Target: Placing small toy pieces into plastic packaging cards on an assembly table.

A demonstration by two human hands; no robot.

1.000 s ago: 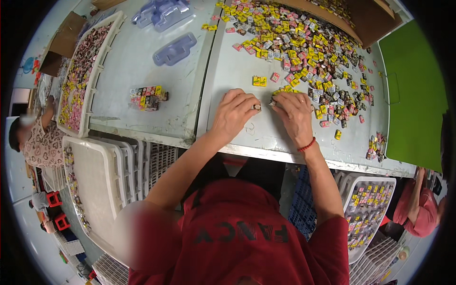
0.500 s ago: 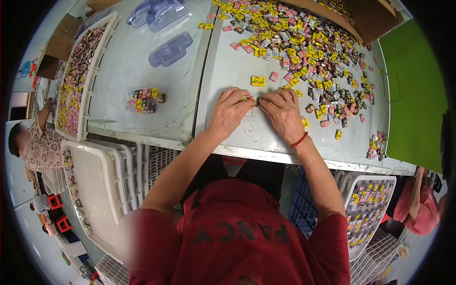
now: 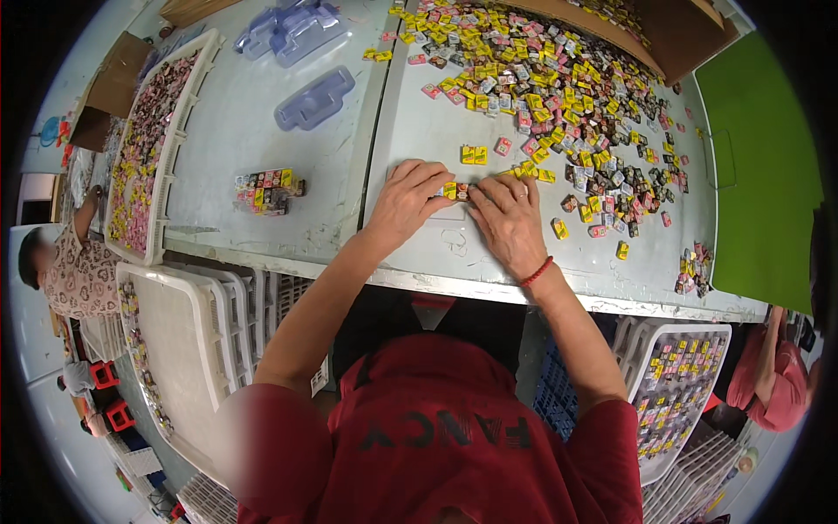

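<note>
- On the desk (image 3: 436, 253), a row (image 3: 455, 191) of tiny boxes is sitting between both hands
- left hand (image 3: 406, 205) is pinching one end, fingers closed
- right hand (image 3: 508, 217) is gripping the other, fingers curled closed

Green panel (image 3: 759, 175) at right, cardboard box (image 3: 112, 74) at upper left, white trays (image 3: 179, 341) at lower left, red stools (image 3: 105, 375) beyond, patterned-top co-worker (image 3: 80, 278) far left, reddish-shirted co-worker (image 3: 770, 384) far right

Row of small boxes (image 3: 456, 191) between left grip (image 3: 408, 199) and right grip (image 3: 508, 211).
</note>
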